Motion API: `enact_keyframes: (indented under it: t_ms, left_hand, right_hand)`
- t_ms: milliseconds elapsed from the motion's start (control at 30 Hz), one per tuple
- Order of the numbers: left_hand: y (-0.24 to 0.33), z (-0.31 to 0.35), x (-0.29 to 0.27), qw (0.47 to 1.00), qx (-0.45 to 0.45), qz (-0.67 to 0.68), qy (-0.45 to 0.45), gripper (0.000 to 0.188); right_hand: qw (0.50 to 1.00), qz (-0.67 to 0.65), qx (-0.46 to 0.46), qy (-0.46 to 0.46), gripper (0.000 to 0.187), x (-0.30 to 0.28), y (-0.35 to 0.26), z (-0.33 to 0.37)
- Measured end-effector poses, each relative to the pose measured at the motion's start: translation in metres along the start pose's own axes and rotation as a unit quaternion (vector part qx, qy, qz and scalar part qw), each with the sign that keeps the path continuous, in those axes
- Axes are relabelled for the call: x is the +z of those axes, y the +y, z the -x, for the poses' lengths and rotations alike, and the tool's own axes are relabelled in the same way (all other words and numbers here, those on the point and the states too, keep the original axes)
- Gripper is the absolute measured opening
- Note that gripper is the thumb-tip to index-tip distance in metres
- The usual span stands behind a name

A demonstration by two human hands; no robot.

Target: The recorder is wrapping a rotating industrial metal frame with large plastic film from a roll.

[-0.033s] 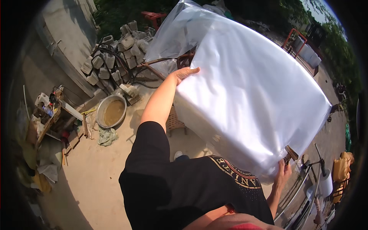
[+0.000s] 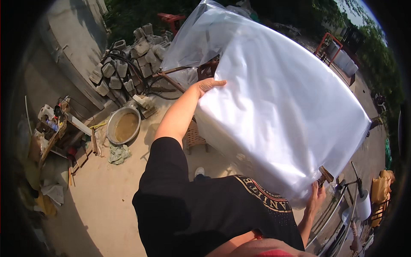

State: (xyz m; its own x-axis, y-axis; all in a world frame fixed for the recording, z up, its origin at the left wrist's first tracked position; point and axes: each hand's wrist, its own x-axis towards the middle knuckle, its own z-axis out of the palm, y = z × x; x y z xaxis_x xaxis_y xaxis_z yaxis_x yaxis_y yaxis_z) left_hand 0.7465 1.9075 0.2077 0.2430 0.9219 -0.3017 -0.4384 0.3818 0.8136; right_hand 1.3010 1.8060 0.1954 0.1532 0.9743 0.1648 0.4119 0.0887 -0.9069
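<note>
A large sheet of shiny, whitish clear plastic [image 2: 278, 107] spreads in front of me, bulging and creased, with sunlight on it. My left hand [image 2: 209, 85] grips its left edge, thumb on top; the other fingers are mostly hidden. At the sheet's near right corner, my right hand [image 2: 315, 198] has its fingers closed on the gathered plastic. Right above those fingers, a short brown bar end [image 2: 326, 174] sticks out; whether they touch it too, I cannot tell. Rusty metal framing [image 2: 173, 80] shows beside the far left part of the sheet.
Left of me are a metal basin [image 2: 124, 125] with murky water, a crumpled greenish cloth [image 2: 119, 154] and a cluttered bench [image 2: 58, 128]. Concrete blocks [image 2: 147, 49] are piled at the far left. A woven stool [image 2: 196, 137] stands under my left arm. A white roll [image 2: 364, 204] sits on rails at right.
My left hand has shifted slightly right and nearer to me, along with the plastic's edge. My right hand stays at the near corner.
</note>
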Motion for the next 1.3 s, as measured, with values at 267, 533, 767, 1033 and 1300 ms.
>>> enact_keyframes:
  t_ms: [267,533,767,1033,1300]
  left_hand:
    - [-0.026,-0.009,0.022,0.992,-0.065,0.073,-0.086,0.041]
    - [-0.047,-0.015,0.030,0.990,-0.016,0.093,-0.105,0.036]
    - [-0.064,-0.024,0.041,0.995,0.037,0.044,-0.086,0.033]
    - [-0.072,-0.010,0.040,0.993,0.046,0.023,-0.106,0.033]
    - [-0.065,-0.003,0.041,0.993,0.054,0.009,-0.100,0.031]
  right_hand:
    - [0.984,0.055,-0.065,0.158,0.043,-0.029,-0.026,0.020]
    - [0.869,0.258,-0.406,-0.119,0.031,0.159,-0.315,-0.061]
    - [0.739,0.445,-0.405,-0.302,0.036,0.355,-0.456,-0.196]
    - [0.572,0.750,-0.114,-0.311,0.037,0.449,-0.503,-0.184]
    - [0.595,0.741,-0.148,-0.275,0.033,0.466,-0.499,-0.181]
